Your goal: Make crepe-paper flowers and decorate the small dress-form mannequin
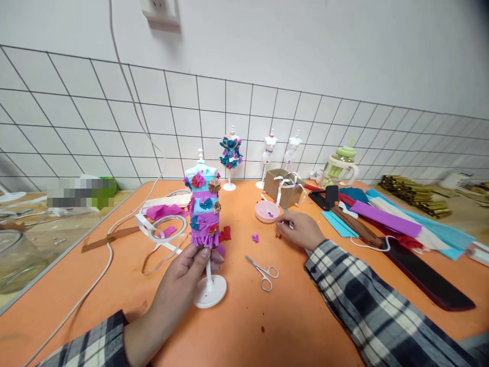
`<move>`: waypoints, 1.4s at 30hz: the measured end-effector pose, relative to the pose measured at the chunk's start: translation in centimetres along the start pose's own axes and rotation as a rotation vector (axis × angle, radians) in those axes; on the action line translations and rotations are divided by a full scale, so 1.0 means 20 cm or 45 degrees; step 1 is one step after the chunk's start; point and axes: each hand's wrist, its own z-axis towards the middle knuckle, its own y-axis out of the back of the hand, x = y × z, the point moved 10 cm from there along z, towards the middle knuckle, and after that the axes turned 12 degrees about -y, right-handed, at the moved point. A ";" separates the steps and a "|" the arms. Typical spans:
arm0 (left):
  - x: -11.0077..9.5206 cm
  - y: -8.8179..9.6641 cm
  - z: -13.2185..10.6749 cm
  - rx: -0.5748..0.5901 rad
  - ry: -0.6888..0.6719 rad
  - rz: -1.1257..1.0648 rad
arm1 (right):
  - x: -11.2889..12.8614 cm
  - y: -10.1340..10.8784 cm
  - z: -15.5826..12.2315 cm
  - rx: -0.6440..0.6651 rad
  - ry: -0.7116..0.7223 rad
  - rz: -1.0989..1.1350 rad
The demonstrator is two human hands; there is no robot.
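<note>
At the orange table (237,326): miniature dress form (205,204) in the left hand (181,275)

Left of the table's middle, the form is upright, its white stand pole (208,269) closed in the left fingers just below a ruffled purple hem (204,239). Torso banded light blue and purple, dotted with red, teal and tan rosettes (198,180). Round white base (212,293) below the hand; whether it bears on the table, I can't make out.

Right hand (303,231) low, just beside a pink bowl (266,219), fingers drawn close together. What they may hold, I can't make out. Tiny dark-red bits (278,236) by the fingertips; small purple bow (255,238) just in front of the bowl.

Between the hands, closer to the wearer: small scissors (263,273), blades pointing away. Left of the form: tape roll (152,233), magenta paper (162,211).

Behind: a second form (231,153) in teal petals, two nearly bare white forms (269,149), cardboard box (272,187) with white ribbon (280,191). Far right: folded paper strips (385,218), green-lidded mug (335,174).
</note>
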 end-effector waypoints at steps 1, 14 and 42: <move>0.01 0.00 0.00 -0.002 0.006 0.004 | -0.04 -0.03 0.01 0.054 0.002 -0.028; 0.03 0.01 0.00 0.005 0.004 0.017 | -0.15 -0.17 0.05 0.286 -0.133 -0.072; 0.06 -0.09 -0.06 0.040 0.243 -0.417 | -0.11 -0.19 0.03 0.305 -0.295 0.816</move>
